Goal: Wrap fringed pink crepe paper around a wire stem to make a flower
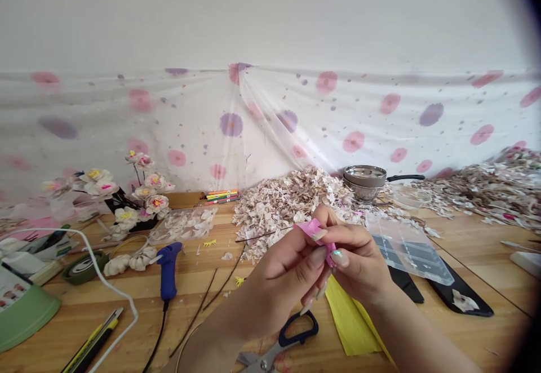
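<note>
Just right of the frame's middle, the left hand [281, 266] and the right hand [359, 252] pinched a small pink piece [310, 227] together. It looked like the step of bending it into shape. A thin dark stick [262, 234] reached the left hand, but I couldn't tell if it was held. Low in the frame, scissors [282, 346] and yellow paper [350, 322] lay on the tabletop [469, 238]; a blue glue gun [168, 271] was at left. The next move seemed to call for a soft, steady pinch, as the piece looked thin.
</note>
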### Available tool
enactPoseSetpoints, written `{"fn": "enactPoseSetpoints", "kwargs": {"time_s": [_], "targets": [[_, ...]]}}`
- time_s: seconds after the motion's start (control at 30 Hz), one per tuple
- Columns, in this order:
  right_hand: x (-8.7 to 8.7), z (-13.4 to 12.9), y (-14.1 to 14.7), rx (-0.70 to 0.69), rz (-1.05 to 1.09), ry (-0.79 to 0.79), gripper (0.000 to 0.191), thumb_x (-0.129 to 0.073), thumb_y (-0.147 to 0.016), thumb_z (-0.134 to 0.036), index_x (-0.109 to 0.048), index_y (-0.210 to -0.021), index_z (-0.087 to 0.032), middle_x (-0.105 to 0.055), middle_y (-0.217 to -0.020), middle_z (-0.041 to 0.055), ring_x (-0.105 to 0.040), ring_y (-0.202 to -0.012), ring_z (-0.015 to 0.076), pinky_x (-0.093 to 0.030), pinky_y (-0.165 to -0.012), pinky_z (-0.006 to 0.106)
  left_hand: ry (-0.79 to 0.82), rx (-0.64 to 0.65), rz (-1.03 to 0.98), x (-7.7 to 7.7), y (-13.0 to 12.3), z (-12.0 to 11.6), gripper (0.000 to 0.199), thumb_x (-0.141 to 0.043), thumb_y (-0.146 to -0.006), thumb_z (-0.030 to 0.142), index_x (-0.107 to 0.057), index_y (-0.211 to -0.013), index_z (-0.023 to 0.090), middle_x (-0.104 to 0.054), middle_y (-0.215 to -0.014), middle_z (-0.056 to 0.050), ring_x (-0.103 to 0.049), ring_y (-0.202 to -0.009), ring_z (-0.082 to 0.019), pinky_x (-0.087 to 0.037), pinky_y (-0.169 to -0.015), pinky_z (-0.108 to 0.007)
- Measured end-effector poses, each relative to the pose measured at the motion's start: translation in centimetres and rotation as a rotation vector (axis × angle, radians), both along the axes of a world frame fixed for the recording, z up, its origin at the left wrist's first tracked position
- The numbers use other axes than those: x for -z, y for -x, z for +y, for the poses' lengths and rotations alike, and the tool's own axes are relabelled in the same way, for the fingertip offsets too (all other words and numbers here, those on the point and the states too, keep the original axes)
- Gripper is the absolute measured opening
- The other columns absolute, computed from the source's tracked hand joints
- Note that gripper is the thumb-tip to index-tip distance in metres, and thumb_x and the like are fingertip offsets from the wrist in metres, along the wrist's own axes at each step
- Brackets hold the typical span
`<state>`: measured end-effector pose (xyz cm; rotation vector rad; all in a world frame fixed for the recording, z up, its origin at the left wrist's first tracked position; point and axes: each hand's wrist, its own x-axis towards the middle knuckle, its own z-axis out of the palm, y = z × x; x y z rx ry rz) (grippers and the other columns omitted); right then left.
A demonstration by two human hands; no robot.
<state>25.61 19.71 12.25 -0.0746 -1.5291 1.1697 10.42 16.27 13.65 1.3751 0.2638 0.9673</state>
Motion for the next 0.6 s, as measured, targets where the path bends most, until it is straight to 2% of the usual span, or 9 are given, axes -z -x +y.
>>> {"fn": "enactPoseSetpoints", "kwargs": {"time_s": [0.27, 0.43, 0.6], "targets": [[-0.2, 0.22, 0.05, 0.02, 0.018, 0.022, 0.017, -0.078, -0.083, -0.042, -0.081, -0.098, -0.036, -0.054, -0.082, 0.0009, -0.054, -0.073, 0.0112, -0.048, -0.061, 0.024, -0.009, -0.048, 0.051, -0.01, 0.53, -0.43, 0.025, -0.054, -0.099, 0.043, -0.056, -0.098, 0.018, -0.047, -0.072, 0.004, -0.038, -0.058, -0.005, -0.031, -0.052, -0.018], [-0.27, -0.1, 0.08, 0.014, 0.013, 0.048, 0.017, -0.079, -0.082, -0.043, -0.082, -0.097, -0.035, -0.053, -0.081, 0.0006, -0.051, -0.07, 0.0107, -0.045, -0.059, 0.023, -0.056, -0.096, 0.074, -0.03, 0.46, -0.62, 0.025, -0.052, -0.101, 0.042, -0.055, -0.095, 0.018, -0.046, -0.072, 0.003, -0.037, -0.058, -0.006, -0.03, -0.052, -0.02], [-0.24, -0.72, 0.43, -0.036, 0.029, 0.162, 0.016, -0.079, -0.08, -0.046, -0.083, -0.092, -0.035, -0.052, -0.08, 0.0007, -0.051, -0.067, 0.0112, -0.045, -0.055, 0.023, -0.073, -0.103, 0.093, 0.07, 0.54, -0.74, 0.025, -0.05, -0.102, 0.04, -0.055, -0.093, 0.018, -0.047, -0.072, 0.003, -0.037, -0.057, -0.006, -0.029, -0.051, -0.02]]}}
